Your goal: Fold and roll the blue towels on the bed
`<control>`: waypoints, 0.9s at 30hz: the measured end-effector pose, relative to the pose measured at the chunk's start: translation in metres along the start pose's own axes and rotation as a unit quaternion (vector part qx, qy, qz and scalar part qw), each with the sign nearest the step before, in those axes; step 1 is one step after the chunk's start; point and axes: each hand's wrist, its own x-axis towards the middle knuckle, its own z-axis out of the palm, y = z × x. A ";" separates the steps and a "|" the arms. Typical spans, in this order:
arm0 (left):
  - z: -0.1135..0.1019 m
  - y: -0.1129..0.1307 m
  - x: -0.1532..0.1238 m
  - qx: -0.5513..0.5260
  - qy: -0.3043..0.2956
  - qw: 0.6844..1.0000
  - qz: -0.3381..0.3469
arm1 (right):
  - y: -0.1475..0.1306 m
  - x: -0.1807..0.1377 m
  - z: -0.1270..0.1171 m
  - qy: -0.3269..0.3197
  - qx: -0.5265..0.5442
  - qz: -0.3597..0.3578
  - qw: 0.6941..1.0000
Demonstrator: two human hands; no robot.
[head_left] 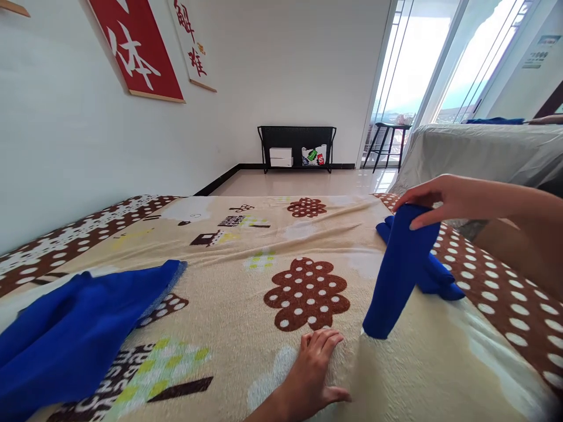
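Note:
My right hand (444, 196) pinches the top end of a folded blue cloth (398, 269), thumb in front. The cloth hangs as a long narrow strip, tilted, its lower end close to the patterned blanket (224, 305). Behind it lies another folded blue cloth (442, 284), partly hidden by the held one. My left hand (314, 366) rests on the blanket near the bottom middle, fingers loosely bent and thumb spread away, holding nothing. At the left, a larger blue cloth (83, 322) lies spread and rumpled.
The blanket has a brown, white-dotted border (514, 293). Beyond it, a black rack (297, 146) with boxes stands against the wall. A dark stool (387, 138) is by the glass doors, and a grey-covered surface (479, 146) stands at the right.

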 end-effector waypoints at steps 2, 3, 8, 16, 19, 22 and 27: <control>0.001 -0.004 0.000 -0.007 0.001 1.000 0.001 | 0.014 0.025 -0.008 -0.103 -0.128 -0.025 0.986; 0.001 -0.006 0.000 -0.010 0.001 1.000 0.002 | 0.021 0.037 -0.011 -0.105 -0.187 -0.043 0.976; -0.003 -0.012 0.000 -0.022 -0.008 1.000 0.000 | 0.061 0.067 -0.012 0.091 -0.292 -0.089 0.948; -0.010 -0.006 -0.004 -0.015 -0.013 1.000 -0.002 | 0.161 -0.034 0.140 0.062 -0.374 -0.185 0.907; -0.009 -0.007 -0.006 -0.017 -0.013 1.000 -0.001 | 0.196 -0.078 0.193 0.055 -0.397 -0.194 0.895; -0.007 -0.008 -0.006 -0.014 -0.008 1.000 0.009 | 0.222 -0.098 0.211 0.074 -0.422 -0.185 0.885; -0.008 -0.009 -0.008 -0.009 0.004 1.000 0.017 | 0.246 -0.118 0.207 0.091 -0.447 -0.169 0.874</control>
